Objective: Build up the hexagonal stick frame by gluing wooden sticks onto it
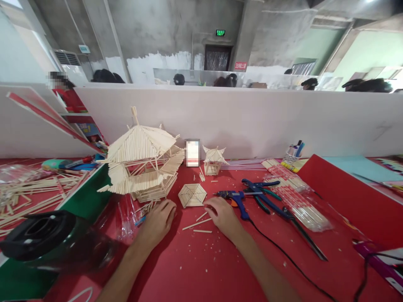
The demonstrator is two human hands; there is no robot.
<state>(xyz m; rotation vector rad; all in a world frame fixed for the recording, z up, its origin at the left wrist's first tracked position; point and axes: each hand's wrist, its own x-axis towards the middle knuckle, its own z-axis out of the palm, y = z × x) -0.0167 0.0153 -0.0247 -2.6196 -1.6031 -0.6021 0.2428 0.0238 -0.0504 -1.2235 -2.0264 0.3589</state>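
A flat hexagonal panel of pale wooden sticks (192, 195), laid in concentric rings with dark seams running to its centre, lies on the red bench (204, 268), nearer the far edge than the near one. Both forearms reach in from the near edge. The left hand (162, 216) rests palm down with curled fingers; the right hand (220, 212) arches just beside the panel. Whether either hand's fingers close on anything, I cannot tell.
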